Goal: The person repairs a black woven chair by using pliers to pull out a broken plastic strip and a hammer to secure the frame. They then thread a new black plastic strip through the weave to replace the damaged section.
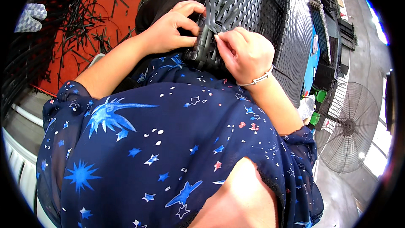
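Observation:
A black woven wicker piece (247,6) leans over my lap, its near corner wrapped in flat plastic strips. My left hand (175,27) curls round the left side of its edge (204,44), with the thumb below and the fingers above; the fingertips are partly hidden. On the other side of that edge, my right hand (247,52) pinches with thumb and forefinger at a black plastic strip (216,27), just where strips cross at the corner. The pinched end itself is mostly covered by the fingers. A loose strip runs upward from there along the weave.
Cut black strips (120,0) litter the red floor covering (105,17) at the upper left. More dark strips hang at the far left, near a checkered cloth item (31,18). At right stand a large fan (348,126), green bins (320,96) and stacked wicker pieces (322,25).

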Motion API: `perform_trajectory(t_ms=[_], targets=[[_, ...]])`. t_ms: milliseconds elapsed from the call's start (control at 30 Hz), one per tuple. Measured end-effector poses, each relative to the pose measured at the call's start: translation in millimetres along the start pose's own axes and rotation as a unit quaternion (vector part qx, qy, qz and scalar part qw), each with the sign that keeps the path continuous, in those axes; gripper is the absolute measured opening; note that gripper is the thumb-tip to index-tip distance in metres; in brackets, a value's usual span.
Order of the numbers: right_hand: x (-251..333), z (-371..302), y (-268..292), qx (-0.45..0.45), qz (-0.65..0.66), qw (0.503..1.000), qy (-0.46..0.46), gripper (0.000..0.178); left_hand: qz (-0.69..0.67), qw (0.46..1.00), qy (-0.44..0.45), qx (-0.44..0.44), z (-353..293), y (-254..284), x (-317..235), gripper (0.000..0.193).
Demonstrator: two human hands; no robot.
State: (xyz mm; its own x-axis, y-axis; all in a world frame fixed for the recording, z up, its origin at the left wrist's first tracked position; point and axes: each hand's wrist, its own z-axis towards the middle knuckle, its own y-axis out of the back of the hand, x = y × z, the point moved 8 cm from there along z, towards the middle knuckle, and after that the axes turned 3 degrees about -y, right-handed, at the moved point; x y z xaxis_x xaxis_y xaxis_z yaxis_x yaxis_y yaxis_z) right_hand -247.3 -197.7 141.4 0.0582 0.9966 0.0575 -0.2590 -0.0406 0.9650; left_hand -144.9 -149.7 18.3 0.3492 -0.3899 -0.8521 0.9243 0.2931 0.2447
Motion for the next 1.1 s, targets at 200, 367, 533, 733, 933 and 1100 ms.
perform_trajectory(t_ms=[200, 367, 533, 733, 933, 1100], targets=[[2, -5, -1, -0.010, 0.018, 0.999, 0.024, 0.015, -0.012, 0.999, -0.001, 0.036, 1, -4, 3, 0.016], [-6, -8, -6, 0.007, 0.087, 0.996, -0.015, 0.014, -0.011, 1.000, 0.000, 0.019, -1, -7, 6, 0.018], [-14, -12, -15, 0.044, 0.166, 0.981, -0.093, 0.012, -0.010, 1.000, 0.008, 0.013, -3, -3, 11, 0.020], [-28, -13, -12, 0.012, 0.191, 0.960, -0.203, 0.016, -0.028, 0.999, 0.015, 0.012, -2, -4, 17, 0.019], [-22, 9, -16, 0.141, 0.046, 0.977, -0.156, 0.019, -0.007, 1.000, 0.002, 0.029, -4, 0, 15, 0.017], [-14, 23, -25, 0.213, -0.052, 0.968, -0.120, 0.022, -0.004, 0.999, -0.013, 0.029, -2, 0, 13, 0.014]])
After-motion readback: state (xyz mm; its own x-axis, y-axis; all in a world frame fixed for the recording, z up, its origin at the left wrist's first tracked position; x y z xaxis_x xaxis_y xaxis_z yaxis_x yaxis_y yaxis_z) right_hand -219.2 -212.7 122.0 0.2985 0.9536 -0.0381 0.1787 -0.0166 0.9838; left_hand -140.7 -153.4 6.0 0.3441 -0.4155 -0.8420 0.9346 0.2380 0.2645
